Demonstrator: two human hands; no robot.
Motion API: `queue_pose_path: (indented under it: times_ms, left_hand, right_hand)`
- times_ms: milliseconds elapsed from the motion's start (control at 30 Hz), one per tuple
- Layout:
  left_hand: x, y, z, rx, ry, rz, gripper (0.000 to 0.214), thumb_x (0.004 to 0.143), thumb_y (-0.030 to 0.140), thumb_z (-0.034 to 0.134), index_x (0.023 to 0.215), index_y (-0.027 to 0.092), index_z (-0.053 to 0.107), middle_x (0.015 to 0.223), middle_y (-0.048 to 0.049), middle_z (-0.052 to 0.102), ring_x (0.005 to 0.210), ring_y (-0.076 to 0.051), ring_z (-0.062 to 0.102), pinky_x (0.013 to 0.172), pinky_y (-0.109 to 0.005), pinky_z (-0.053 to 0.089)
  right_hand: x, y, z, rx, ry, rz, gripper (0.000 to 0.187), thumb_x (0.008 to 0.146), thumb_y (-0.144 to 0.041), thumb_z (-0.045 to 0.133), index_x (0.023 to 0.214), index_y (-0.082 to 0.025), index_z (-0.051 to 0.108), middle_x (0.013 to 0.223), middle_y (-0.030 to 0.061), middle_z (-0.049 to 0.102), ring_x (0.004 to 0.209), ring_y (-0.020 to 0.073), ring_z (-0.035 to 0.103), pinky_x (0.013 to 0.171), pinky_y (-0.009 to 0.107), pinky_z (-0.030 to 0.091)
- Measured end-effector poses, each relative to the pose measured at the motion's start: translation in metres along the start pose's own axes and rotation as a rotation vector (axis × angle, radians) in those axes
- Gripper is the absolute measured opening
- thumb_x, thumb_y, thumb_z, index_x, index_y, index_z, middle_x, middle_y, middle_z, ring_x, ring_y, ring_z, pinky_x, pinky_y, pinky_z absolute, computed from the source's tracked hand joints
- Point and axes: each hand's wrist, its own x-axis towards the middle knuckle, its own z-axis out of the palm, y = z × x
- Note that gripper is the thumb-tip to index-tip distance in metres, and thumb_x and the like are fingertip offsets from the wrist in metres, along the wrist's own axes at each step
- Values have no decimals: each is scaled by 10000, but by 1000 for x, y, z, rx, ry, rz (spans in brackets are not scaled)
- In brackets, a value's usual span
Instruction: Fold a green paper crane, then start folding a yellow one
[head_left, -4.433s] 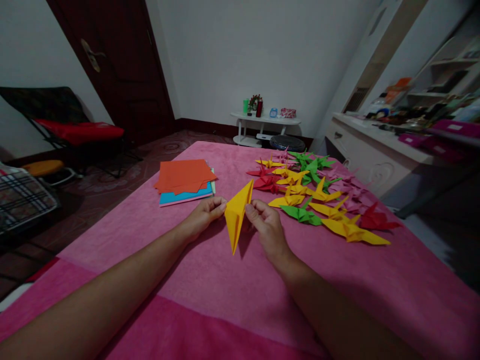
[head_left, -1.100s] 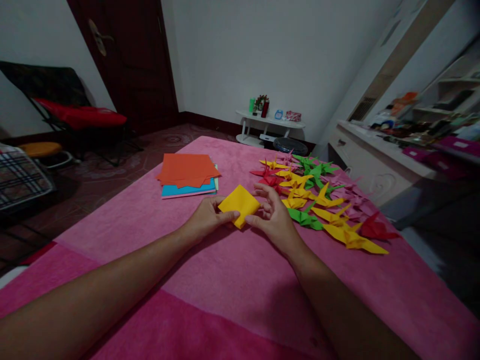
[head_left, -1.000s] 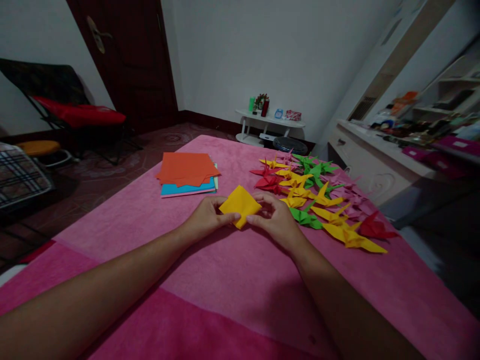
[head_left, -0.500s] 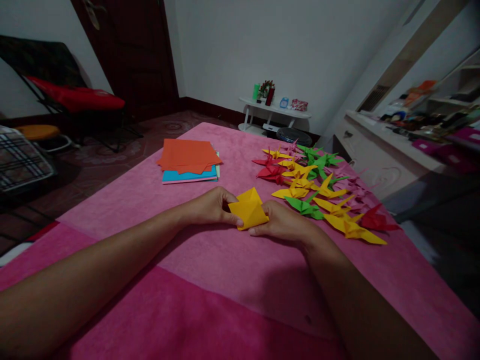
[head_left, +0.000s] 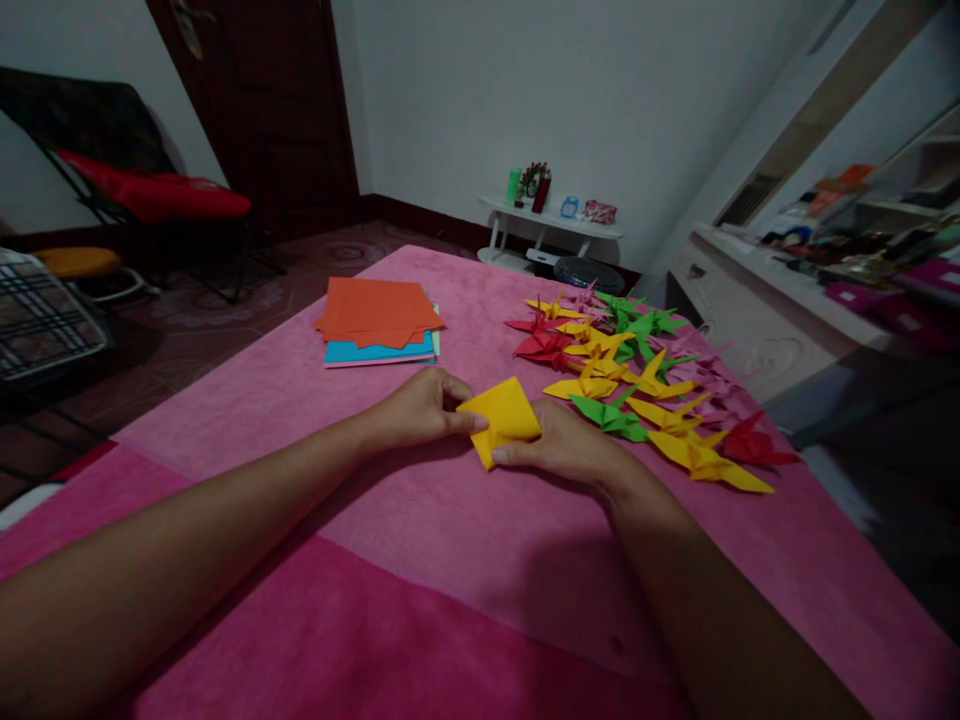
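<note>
Paper, yellow and folded into a small, thick diamond, is held between both hands over the middle of the table, to the left of the finished cranes and nearer than the sheets. The left hand pinches its left edge, thumb on top and fingers curled beneath; the right hand has its thumb pressed at the near corner, and its other fingers are hidden behind the paper, so how they sit cannot be told.

Measured against the cranes, this piece looks about midway: the compact diamond is made, but no wings, neck or tail show on it. Its inner layers are too small to make out.

On the right, the work already done is plain: yellow cranes, green cranes, red cranes and pink cranes lie close together, wings spread, some touching or overlapping. Far left, the orange sheets rest on a blue sheet, with paler edges showing. What is visible of this pile is flat and apparently unfolded, so none of it seems to have been started.
</note>
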Motion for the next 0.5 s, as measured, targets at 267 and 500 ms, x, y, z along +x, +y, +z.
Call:
queue_pose_path:
  times_ms: [267, 500]
  left_hand:
    - [0, -6, 7, -100, 44, -8, 281, 739, 377, 670, 741, 98, 702, 638, -35, 631, 530, -99, 515, 501, -205, 375]
    - [-1, -10, 13, -2, 148, 147, 250, 773, 339, 649, 661, 115, 668, 665, -23, 606, 617, -114, 538, 567, -211, 407]
  right_hand:
    - [0, 4, 5, 154, 75, 33, 164, 658, -256, 724, 769, -146, 674, 667, -32, 630, 559, 98, 513, 518, 196, 385]
    - [5, 3, 9, 166, 234, -70, 196, 699, -307, 709, 810, -146, 692, 739, -1, 635, 610, 114, 529, 541, 212, 396]
